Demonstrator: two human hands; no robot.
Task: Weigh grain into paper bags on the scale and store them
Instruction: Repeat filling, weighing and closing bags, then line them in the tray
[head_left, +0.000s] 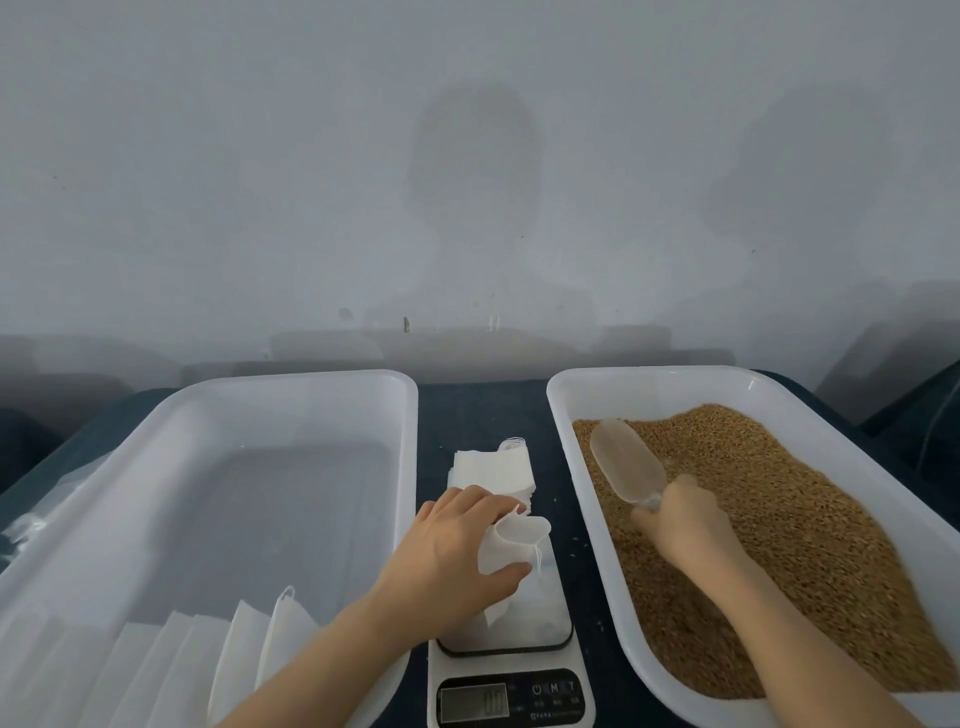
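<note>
A dark blue tabletop (479, 413) meets a plain grey wall (311, 156).

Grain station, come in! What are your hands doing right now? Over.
Left hand holds paper bag open on scale. Right hand grips scoop in grain. Nothing between scoop and bag.

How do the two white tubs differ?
The left tub holds only a few white bags at its near end; the right tub holds a bed of brown grain. The right hand holds a clear scoop in the right tub; the left tub has no scoop. Both are white rectangular plastic.
</note>
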